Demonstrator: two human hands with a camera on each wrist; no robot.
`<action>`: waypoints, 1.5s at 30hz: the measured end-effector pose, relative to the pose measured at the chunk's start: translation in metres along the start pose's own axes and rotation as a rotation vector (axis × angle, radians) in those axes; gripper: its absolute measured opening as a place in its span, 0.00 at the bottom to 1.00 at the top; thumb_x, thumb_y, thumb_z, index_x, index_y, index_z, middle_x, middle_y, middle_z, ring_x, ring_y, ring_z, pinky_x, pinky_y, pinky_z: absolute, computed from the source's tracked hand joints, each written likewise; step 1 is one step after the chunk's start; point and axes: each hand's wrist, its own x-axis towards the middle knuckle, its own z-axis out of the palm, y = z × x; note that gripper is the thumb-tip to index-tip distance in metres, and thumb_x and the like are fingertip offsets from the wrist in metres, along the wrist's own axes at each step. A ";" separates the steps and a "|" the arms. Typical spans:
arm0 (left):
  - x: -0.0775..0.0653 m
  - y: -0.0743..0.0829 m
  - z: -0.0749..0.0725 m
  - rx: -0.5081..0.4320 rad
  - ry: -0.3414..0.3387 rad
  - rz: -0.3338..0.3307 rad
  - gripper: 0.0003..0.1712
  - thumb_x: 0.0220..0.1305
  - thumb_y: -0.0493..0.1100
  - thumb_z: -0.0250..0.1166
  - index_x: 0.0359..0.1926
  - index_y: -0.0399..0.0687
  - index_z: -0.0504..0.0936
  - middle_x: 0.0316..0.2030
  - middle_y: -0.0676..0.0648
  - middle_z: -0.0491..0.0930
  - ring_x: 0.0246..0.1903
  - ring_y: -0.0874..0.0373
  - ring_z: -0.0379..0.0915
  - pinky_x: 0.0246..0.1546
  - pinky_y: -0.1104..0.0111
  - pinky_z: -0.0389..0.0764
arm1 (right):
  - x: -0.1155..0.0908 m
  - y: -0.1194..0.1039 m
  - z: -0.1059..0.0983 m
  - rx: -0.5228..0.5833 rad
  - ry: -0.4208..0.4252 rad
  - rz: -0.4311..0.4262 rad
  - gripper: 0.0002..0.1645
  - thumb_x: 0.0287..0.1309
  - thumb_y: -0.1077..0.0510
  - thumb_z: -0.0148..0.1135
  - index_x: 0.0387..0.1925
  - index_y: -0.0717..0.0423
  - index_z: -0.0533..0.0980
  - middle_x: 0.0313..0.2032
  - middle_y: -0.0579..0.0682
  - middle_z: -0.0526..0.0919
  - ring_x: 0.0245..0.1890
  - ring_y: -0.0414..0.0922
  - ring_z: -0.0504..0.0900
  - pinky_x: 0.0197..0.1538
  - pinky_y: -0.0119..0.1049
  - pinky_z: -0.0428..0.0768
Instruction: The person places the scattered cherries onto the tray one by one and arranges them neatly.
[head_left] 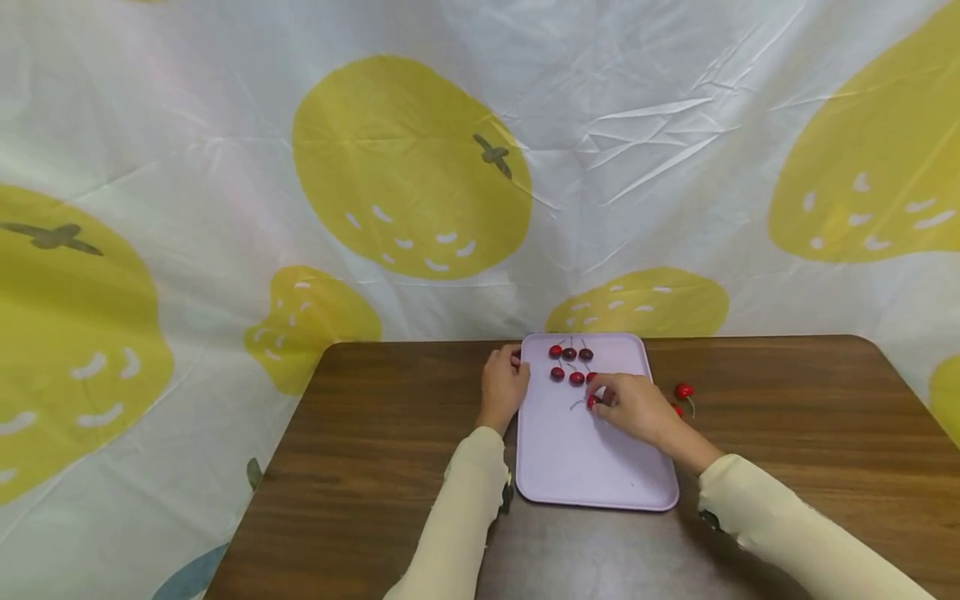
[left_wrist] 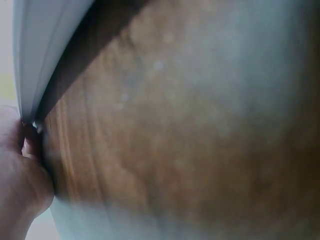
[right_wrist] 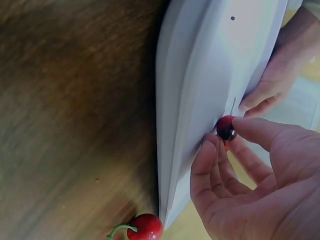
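Note:
A pale lilac tray [head_left: 592, 467] lies on the wooden table with several dark red cherries on it. Three cherries make up its far row, among them a bright red cherry [head_left: 555, 352]. Nearer stands a second row, with a cherry [head_left: 576, 378] in its middle. My right hand [head_left: 633, 408] is over the tray, pinching a cherry [right_wrist: 226, 128] between thumb and fingertips; its thin stem points left in the head view. At the tray's left side, my left hand [head_left: 504, 385] grips the rim; in the left wrist view part of that hand [left_wrist: 22, 175] is cut off.
Right of the tray, a red cherry [head_left: 683, 390] with a green stem lies on the table [head_left: 810, 417], and another cherry [head_left: 678, 410] is partly hidden by my right hand. Behind the table hangs a white cloth [head_left: 600, 208] printed with yellow fruit.

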 end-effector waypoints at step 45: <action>0.000 0.001 0.001 0.001 0.026 0.020 0.18 0.70 0.37 0.68 0.59 0.39 0.84 0.39 0.42 0.82 0.39 0.50 0.79 0.45 0.59 0.82 | -0.044 0.049 -0.059 0.016 0.175 0.054 0.14 0.66 0.68 0.62 0.48 0.53 0.86 0.43 0.54 0.91 0.44 0.54 0.87 0.48 0.52 0.80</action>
